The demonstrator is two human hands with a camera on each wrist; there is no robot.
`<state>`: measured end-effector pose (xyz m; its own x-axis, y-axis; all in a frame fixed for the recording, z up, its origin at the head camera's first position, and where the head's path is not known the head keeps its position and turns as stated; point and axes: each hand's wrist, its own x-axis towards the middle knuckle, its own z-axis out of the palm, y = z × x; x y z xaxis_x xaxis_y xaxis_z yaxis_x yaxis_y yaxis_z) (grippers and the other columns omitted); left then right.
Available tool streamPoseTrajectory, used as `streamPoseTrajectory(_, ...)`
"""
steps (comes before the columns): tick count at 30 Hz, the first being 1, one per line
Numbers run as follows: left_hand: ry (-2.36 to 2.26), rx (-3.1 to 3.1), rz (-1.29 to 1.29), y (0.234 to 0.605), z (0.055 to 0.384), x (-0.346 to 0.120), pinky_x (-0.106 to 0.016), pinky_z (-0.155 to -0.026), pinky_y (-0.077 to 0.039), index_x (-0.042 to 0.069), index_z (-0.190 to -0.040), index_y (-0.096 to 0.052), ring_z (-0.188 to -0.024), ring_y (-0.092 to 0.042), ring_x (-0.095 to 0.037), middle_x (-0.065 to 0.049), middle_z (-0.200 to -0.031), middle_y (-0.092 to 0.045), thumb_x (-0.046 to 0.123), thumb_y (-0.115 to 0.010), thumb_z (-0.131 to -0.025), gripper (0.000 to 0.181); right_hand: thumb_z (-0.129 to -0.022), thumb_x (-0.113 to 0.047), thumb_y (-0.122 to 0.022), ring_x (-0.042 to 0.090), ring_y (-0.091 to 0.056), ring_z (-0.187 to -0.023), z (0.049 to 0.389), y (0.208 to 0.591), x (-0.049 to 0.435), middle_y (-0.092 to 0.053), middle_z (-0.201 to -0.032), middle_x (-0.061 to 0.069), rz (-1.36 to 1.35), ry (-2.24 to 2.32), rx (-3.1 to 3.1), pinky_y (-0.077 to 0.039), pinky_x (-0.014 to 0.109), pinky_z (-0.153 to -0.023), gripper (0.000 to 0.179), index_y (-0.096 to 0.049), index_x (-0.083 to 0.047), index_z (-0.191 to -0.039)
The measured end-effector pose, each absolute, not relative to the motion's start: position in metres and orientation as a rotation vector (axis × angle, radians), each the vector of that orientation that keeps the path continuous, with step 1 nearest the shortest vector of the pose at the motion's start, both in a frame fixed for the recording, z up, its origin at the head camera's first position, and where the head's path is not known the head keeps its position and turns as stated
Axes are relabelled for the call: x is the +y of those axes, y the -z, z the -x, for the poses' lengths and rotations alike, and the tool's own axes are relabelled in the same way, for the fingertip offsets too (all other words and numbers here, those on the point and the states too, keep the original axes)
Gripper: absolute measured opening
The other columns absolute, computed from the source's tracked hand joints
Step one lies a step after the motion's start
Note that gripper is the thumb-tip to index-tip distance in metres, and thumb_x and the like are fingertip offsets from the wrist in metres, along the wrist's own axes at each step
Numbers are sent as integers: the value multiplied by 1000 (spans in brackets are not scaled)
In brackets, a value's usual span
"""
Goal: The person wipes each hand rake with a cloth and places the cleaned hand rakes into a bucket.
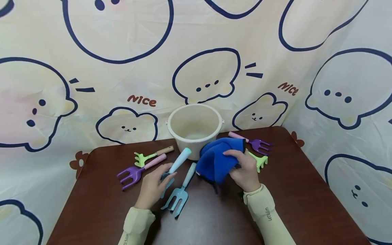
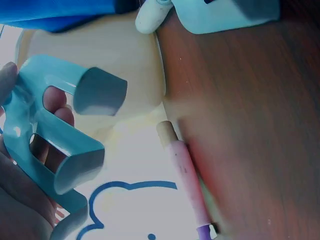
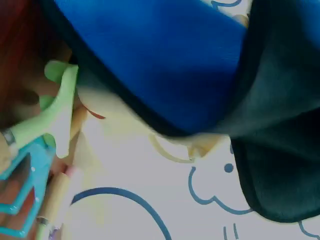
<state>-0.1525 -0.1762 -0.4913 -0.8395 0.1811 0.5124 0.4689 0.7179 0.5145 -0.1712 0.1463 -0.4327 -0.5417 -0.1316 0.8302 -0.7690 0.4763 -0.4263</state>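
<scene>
In the head view, my left hand (image 1: 153, 186) holds a light blue hand fork (image 1: 180, 160) near its head, its handle slanting up toward the bucket. Its bent prongs show in the left wrist view, with fingers behind them. My right hand (image 1: 246, 170) pinches a blue cloth (image 1: 216, 160) with a dark edging, which hangs in folds before the bucket. Another light blue hand fork (image 1: 180, 194) lies on the table between the hands, prongs toward me. A cream bucket (image 1: 184, 145) stands upright behind them, partly covered by the cloth.
Left of the bucket lie a small green rake (image 1: 141, 159) and a purple fork (image 1: 134, 175) with a pink handle. On the right are another purple fork (image 1: 258, 144) and a green rake (image 1: 260, 160), partly behind my hand. A patterned curtain (image 1: 196, 30) hangs behind the brown table (image 1: 98, 204).
</scene>
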Motion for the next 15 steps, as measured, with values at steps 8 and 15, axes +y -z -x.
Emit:
streamPoseTrajectory(8, 968, -2423, 652, 487, 145, -153, -31, -72, -58, 23, -128, -68, -88, -68, -6, 8, -111, -74, 15, -80, -91, 40, -78, 15, -73, 16, -61, -111, 166, 451, 110, -50, -142, 12, -566, -1962, -2015, -54, 26, -92, 68, -51, -5, -139)
streamPoseTrajectory(15, 995, -2497, 674, 492, 137, -134, -34, -81, -61, 20, -130, -67, -96, -71, -7, 6, -115, -73, 0, -76, -90, 46, -82, 17, -72, 19, -64, -113, 161, 473, 78, -59, -132, 24, -663, -2203, -2021, -53, 30, -97, 61, -50, 2, -137)
